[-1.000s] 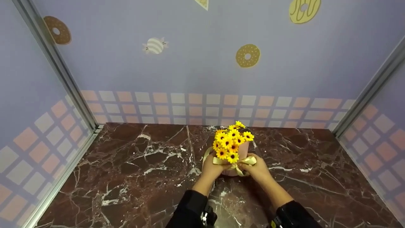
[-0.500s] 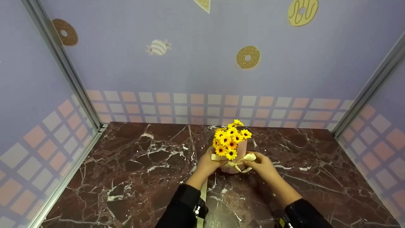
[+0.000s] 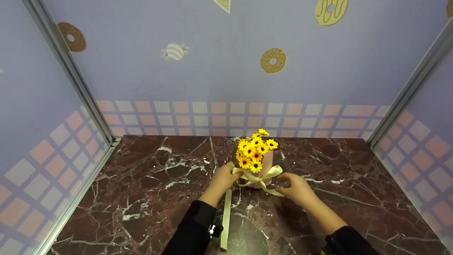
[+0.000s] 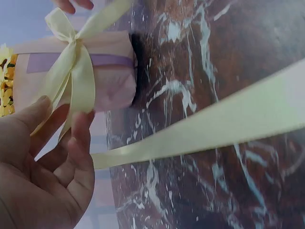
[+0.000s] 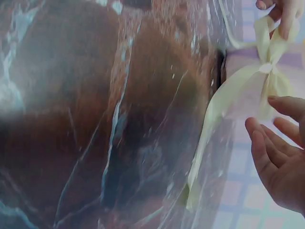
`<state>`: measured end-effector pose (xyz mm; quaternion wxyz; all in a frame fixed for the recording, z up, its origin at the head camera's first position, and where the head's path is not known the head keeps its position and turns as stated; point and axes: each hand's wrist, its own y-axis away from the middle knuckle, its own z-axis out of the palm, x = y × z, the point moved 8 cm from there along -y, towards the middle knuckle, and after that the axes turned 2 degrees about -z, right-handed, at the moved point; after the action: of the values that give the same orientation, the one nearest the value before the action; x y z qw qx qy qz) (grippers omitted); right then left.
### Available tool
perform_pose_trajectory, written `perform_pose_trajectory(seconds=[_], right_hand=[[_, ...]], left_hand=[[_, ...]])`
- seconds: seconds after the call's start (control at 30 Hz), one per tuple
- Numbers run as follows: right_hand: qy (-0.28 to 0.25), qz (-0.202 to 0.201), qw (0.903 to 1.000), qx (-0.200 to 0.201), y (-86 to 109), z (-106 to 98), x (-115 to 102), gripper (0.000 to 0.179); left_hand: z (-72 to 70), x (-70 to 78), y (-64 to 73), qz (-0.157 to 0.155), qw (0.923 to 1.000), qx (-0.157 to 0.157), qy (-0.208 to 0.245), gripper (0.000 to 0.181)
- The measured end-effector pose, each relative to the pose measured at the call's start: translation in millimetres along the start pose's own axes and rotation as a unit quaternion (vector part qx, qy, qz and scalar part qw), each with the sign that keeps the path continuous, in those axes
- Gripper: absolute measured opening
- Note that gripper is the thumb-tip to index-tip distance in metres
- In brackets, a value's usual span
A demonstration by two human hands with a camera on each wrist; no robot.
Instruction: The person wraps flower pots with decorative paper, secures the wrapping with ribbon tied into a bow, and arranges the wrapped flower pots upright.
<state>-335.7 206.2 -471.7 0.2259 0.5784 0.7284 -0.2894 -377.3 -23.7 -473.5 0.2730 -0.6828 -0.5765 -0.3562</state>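
Note:
A pink-wrapped bouquet (image 3: 268, 161) of yellow artificial flowers (image 3: 254, 150) stands on the marble table. Around its front runs a pale yellow ribbon, tied in a bow (image 4: 72, 40) with a central knot. My left hand (image 3: 223, 179) pinches the bow's left loop between thumb and fingers. At the right side, my right hand (image 3: 297, 187) is held close to the other loop, its thumb and fingers parted with nothing between them. One ribbon tail (image 5: 202, 138) slants down from the knot on the right. The lower stems are hidden by the wrap.
A long ribbon end (image 3: 226, 219) trails over the dark red marble tabletop (image 3: 159, 202) towards the front, beside my left wrist. Lilac panels enclose the back and sides, with a back wall (image 3: 212, 81) showing printed sweets and checks.
Both hands have drawn apart from the knot. The right hand has let go of its loop, the bow has spread wider, and the long ribbon end now lies in view at the front.

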Motion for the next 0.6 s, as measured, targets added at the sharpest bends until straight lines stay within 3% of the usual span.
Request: perform_pose_trajectory(seconds=[0.1, 0.17, 0.3, 0.43, 0.6], right_hand=[[0.072, -0.041, 0.9964, 0.016, 5.8, 7.2, -19.5, 0.014], [0.105, -0.081, 0.9910, 0.019, 11.1, 16.8, -33.2, 0.014], [0.106, -0.194, 0.9745, -0.037, 24.4, 53.4, -62.5, 0.008], [0.147, -0.294, 0.9353, -0.130, 41.8, 96.1, -86.1, 0.035], [0.224, -0.369, 0.8767, -0.211, 64.3, 133.9, -100.5, 0.066]], left_hand=[[-1.3, -3.6, 3.3, -0.008, 0.9999, -0.010, -0.008, 0.028], [-2.1, -4.9, 3.7, -0.011, 0.9998, -0.012, -0.012, 0.030], [-4.4, -5.0, 3.7, -0.009, 0.9998, -0.011, -0.012, 0.030], [-7.8, -5.6, 3.5, -0.012, 0.9998, -0.003, -0.015, 0.031], [-13.2, -3.9, 3.1, -0.011, 0.9974, 0.012, -0.071, 0.034]])
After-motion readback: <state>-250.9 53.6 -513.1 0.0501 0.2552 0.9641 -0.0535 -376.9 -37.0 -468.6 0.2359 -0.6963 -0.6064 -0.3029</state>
